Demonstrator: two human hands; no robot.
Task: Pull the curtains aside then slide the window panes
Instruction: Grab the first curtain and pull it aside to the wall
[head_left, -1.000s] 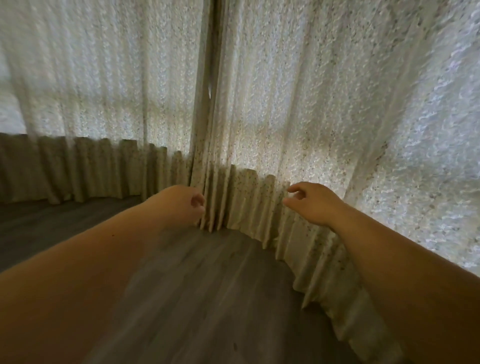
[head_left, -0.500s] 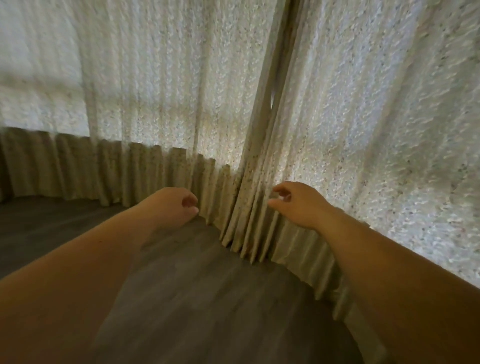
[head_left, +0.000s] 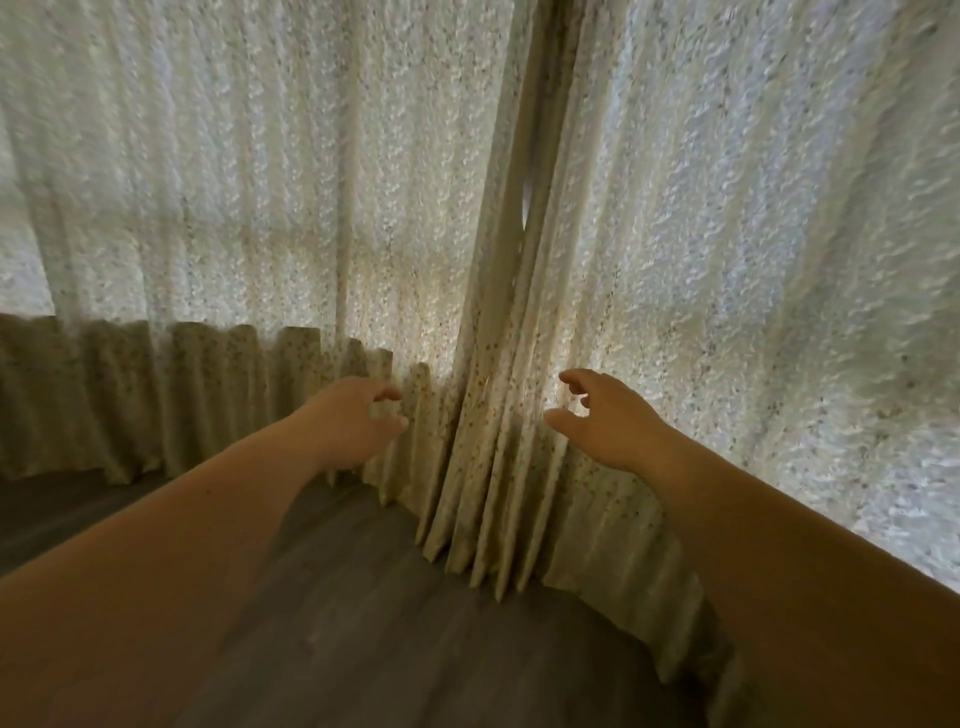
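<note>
Reaching toward the meeting line of two drawn curtains, both hands are raised at about the same height, one on each side of the seam. The left hand (head_left: 358, 421) is half curled, thumb and forefinger apart in a loose pinch, just in front of the left curtain (head_left: 249, 208); whether the fingertips already touch the cloth cannot be told. The right hand (head_left: 605, 415) shows a released grip as well, thumb and fingers spread in a C-shape, just beside the folded edge of the right curtain (head_left: 753, 234). No fabric is pinched in either grip.

Between the two grips hang the bunched inner edges of the panels (head_left: 498, 415), overlapping and reaching down to the dark wood floor (head_left: 337, 623). A narrow bright slit (head_left: 524, 218) shows above the grips, where the edges part slightly.

Progress, as judged from this view: the first step has not begun in effect. Both curtains are fully closed, and daylight comes only through the weave. The window panes lie behind the cloth, beyond both grips, and are hidden except for faint frame shadows. Remaining work: seize each inner edge, draw the panels outward from the seam, then slide the panes.
</note>
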